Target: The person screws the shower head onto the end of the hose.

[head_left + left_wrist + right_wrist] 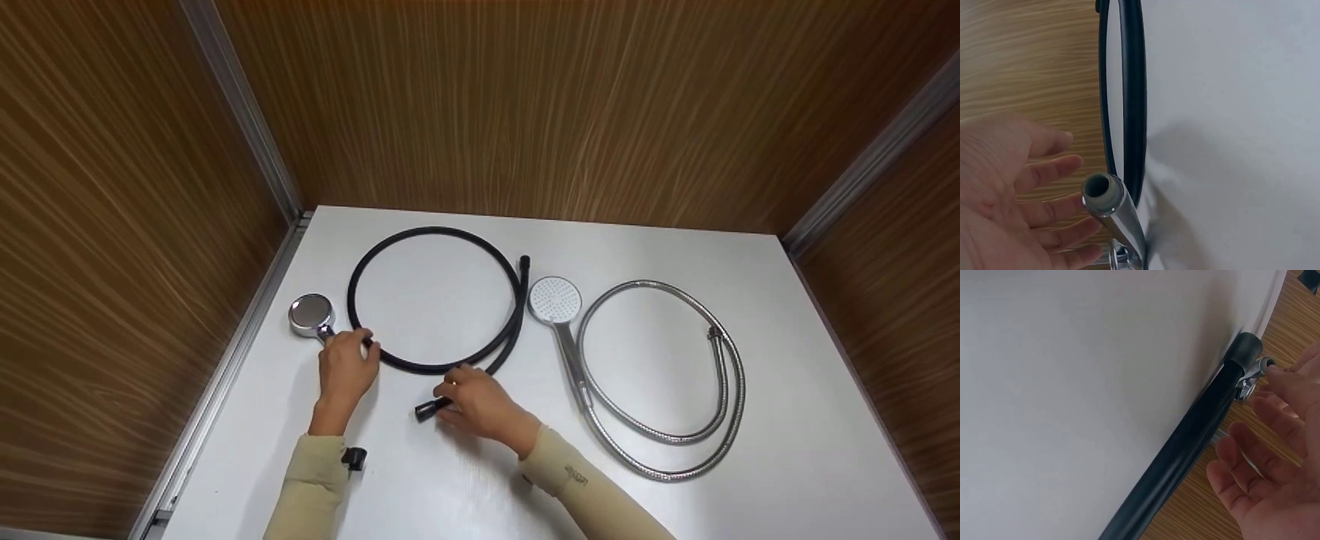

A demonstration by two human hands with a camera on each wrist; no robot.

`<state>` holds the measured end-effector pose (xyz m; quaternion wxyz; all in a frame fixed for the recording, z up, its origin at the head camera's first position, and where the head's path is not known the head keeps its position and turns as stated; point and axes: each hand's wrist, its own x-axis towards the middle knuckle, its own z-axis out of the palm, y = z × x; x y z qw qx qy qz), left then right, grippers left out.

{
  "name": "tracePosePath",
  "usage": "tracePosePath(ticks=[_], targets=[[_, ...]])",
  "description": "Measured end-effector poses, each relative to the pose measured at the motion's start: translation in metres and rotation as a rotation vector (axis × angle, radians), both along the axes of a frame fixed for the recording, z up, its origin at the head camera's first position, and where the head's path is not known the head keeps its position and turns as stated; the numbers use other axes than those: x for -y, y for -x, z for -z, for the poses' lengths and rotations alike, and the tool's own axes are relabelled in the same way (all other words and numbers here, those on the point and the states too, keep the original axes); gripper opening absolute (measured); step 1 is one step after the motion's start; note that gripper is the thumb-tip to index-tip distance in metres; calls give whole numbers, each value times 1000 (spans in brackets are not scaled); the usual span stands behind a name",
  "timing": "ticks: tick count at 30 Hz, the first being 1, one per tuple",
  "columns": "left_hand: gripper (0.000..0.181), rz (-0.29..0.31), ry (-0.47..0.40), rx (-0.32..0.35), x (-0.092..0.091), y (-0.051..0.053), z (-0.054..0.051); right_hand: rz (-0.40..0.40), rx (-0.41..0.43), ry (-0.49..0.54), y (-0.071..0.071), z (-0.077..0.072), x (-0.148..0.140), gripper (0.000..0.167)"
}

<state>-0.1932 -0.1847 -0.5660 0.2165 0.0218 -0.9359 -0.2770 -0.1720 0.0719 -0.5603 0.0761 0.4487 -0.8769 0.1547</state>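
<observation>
A small chrome shower head (310, 313) lies at the table's left, its open handle end (1123, 219) facing the left wrist camera. My left hand (349, 364) hovers over that handle with fingers spread loosely; whether the fingertips touch it I cannot tell. A black shower hose (435, 230) lies in a loop in front of both hands. Its near end carries a black connector (426, 410), also visible in the right wrist view. Beside this end is my right hand (480, 401), its fingers (1247, 467) bent gently and not wrapped round the hose.
To the right lies a second shower head (555, 300) with a white face and grey handle, beside a coiled silver metal hose (739, 375). The white table (465, 487) is enclosed by wood-grain panels (510, 112) at the back and sides.
</observation>
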Motion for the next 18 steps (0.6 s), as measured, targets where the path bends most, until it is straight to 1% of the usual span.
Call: tracePosePath(ticks=[6,9,13,18], targets=[[23,-64,-11,69,7,-1,4,-38,-45,0,-3,7,5,24],[25,-90,-27,94,9,-2,7,-38,-54,0,-4,9,7,25],[29,-128,-89,129,11,-3,10,-32,-58,-35,-4,10,11,27],[40,-202,-177,175,13,-4,13,-39,-28,-101,-4,11,19,29]])
